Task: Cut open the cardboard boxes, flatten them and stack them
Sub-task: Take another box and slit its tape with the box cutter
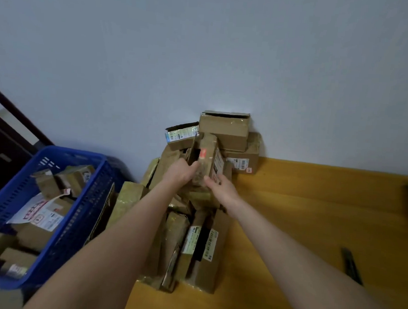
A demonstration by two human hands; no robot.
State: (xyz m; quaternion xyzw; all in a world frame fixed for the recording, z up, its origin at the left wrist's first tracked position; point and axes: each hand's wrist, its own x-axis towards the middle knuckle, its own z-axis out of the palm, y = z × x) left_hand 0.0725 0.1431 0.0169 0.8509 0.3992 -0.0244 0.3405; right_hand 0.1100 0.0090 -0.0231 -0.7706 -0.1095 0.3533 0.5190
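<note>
A small cardboard box [206, 152] is gripped by the left hand [182, 173] and right hand [221, 189], just above the pile [193, 243]. Selection seems under way; cutting next would call for the knife [352, 266], lying well right of both hands.

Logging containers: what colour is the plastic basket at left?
Blue; the plastic basket shows best in head view.

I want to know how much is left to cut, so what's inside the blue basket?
The blue basket holds several small cardboard boxes and a white printed mailer on top; anything beneath them is covered.
</note>
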